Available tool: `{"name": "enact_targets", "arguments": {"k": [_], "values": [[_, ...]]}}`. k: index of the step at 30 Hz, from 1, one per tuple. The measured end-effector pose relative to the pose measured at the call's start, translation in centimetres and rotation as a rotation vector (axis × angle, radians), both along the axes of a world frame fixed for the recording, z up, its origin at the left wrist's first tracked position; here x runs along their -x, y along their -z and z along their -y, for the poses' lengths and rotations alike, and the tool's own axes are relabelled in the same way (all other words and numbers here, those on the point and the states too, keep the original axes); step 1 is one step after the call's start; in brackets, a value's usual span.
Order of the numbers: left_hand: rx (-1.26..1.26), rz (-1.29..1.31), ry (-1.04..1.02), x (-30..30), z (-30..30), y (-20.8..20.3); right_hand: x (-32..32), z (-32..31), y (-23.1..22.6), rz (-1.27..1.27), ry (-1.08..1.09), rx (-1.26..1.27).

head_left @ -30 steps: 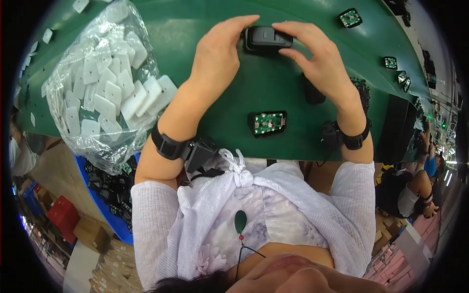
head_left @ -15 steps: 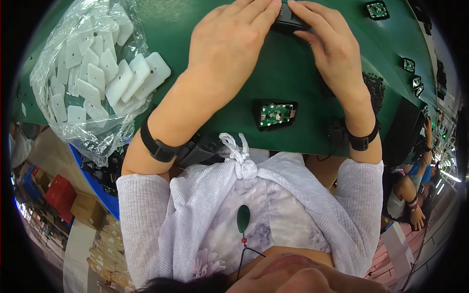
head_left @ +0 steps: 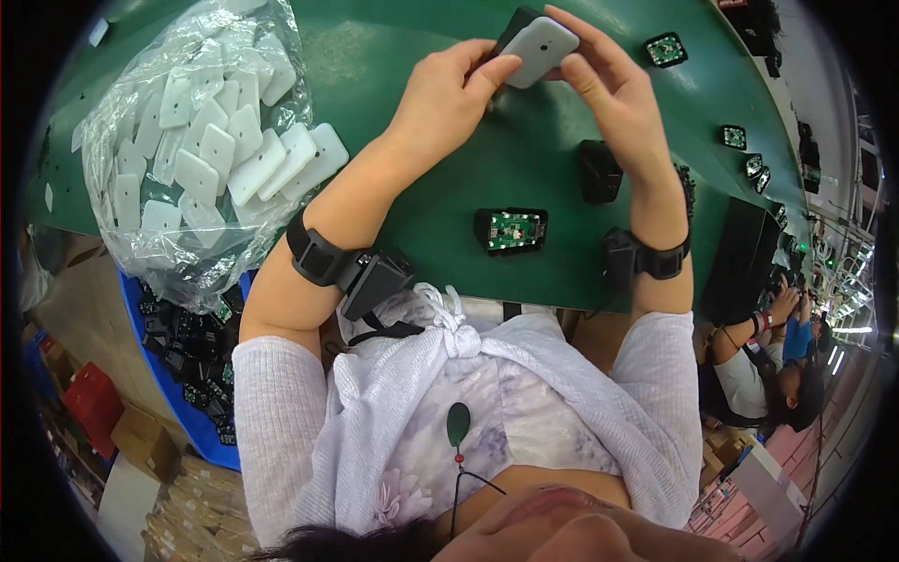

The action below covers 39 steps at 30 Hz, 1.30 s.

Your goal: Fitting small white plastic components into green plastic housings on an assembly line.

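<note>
Between my two hands is a small black case with a white cover plate [head_left: 543,49], tilted so that its white face and a small dark hole show. My left hand [head_left: 448,92] grips its lower left side, thumb along the edge. My right hand [head_left: 613,89] holds the opposite side, with the thumb near the plate's lower right edge and fingers behind. Closer to me on the table lies an open black housing with a green circuit board [head_left: 515,230]. A plain black case [head_left: 599,170] stands beside my right wrist.
A clear plastic bag [head_left: 267,220] of white plates lies at the left of the green table [head_left: 375,28]. Below it is a blue bin [head_left: 211,448] of black parts. More circuit-board housings [head_left: 666,50] sit along the right. Another person [head_left: 749,375] is at the far right.
The case has been raised and turned, so its white plate now faces me. My hands have shifted from lying over it to gripping its sides. The view has moved slightly.
</note>
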<state>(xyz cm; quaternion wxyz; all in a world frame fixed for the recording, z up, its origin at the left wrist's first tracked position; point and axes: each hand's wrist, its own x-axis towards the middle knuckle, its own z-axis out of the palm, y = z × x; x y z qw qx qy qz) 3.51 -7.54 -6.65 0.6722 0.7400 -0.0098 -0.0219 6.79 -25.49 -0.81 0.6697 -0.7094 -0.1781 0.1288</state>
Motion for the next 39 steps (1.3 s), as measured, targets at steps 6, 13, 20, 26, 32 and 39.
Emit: {"name": "enact_targets", "arguments": {"k": [6, 13, 20, 26, 32, 39], "values": [[0.179, -0.022, 0.050, 0.6, 0.5, -0.5, 0.6, -0.9, 0.6, 0.059, 0.090, 0.076], [0.278, 0.023, 0.017, 0.4, 1.1, 0.2, -3.3, -0.1, -0.3, 0.394, 0.096, 0.365], [0.128, 0.030, -0.013, 0.8, 1.0, 0.5, -14.7, 3.4, 0.2, 0.348, -0.038, 0.652], [0.107, 0.068, -0.045, 0.5, 1.3, 0.7, -19.4, 4.4, -0.1, 0.157, -0.322, 0.872], [0.000, 0.114, -0.045, 0.3, 1.7, 0.6, -17.9, 3.6, -0.8, 0.203, -0.107, 0.933], [-0.504, 0.598, -0.149, 0.7, 2.4, 3.9, -0.8, -12.1, -1.3, 1.072, -0.506, 0.614]]}}
